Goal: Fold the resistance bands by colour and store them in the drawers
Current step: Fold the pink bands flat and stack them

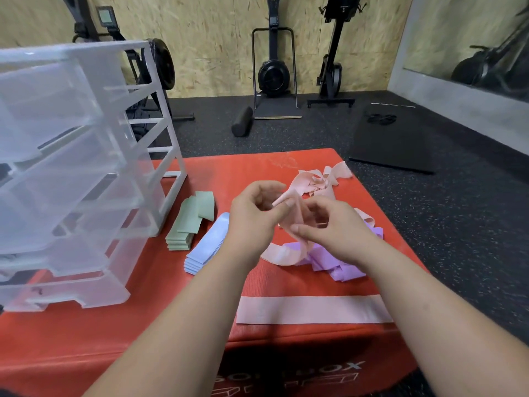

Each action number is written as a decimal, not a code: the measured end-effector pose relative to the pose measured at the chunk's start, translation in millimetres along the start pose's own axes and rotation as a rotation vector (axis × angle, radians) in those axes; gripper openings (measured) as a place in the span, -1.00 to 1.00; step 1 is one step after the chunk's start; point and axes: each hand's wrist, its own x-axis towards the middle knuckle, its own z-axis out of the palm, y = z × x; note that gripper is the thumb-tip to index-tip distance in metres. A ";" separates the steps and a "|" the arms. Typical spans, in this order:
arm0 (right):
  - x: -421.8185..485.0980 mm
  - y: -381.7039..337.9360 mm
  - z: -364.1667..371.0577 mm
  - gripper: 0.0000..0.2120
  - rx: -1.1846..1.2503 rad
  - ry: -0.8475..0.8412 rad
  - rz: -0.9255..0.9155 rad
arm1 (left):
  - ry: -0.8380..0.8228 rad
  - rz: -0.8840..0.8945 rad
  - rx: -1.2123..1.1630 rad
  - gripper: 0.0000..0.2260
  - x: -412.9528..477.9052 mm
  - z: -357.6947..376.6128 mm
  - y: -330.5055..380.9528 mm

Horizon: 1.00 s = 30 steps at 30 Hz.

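Pink band (296, 214) sits mid-frame, pinched at its top between my left hand (254, 214) fingers and gripped lower by my right hand (329, 228). Its loop droops onto the purple bands (339, 263). A pink heap (315, 179) lies above these. The blue stack (206, 245) and green stack (187, 226) sit to the left, with the clear drawers (71, 167) at the frame's left edge.

Drawer unit (71, 167): standing on the counter (229, 173), at its left.
Left stack (186, 222): lying just right of the unit.
Right stack (206, 245): lying just beside it.
Loose bands (329, 262): lying farther right.
Flat band (312, 309): lying along the near edge.
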 end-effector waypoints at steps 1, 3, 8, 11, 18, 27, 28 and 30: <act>-0.3 -0.5 4.7 -0.83 0.018 0.045 -0.014 | -0.007 -0.033 -0.049 -0.77 -1.1 0.0 1.2; -0.4 -0.7 7.4 -0.95 0.052 0.088 -0.039 | -0.035 -0.122 -0.149 -0.75 -2.3 -2.0 3.7; -1.8 -8.2 -0.5 -0.92 0.021 0.033 -0.119 | -0.147 -0.244 -0.260 -0.77 -2.4 -12.6 12.8; -2.3 -8.1 -1.5 -0.90 -0.029 -0.005 -0.146 | -0.151 -0.223 -0.250 -0.83 -0.4 -18.4 14.8; -6.4 -7.7 12.9 -0.84 0.137 -0.107 -0.067 | -0.058 -0.143 -0.236 -0.82 0.4 -20.2 19.4; -10.1 16.4 19.8 -0.66 -0.066 -0.110 0.036 | 0.210 -0.079 -0.316 -0.80 4.7 -39.5 29.8; -11.5 14.0 14.0 -0.67 -0.039 -0.111 0.031 | 0.239 -0.088 -0.315 -0.79 5.5 -45.1 29.8; -17.2 6.9 0.4 -0.72 0.014 -0.100 0.027 | 0.271 -0.121 -0.298 -0.76 5.4 -55.1 30.5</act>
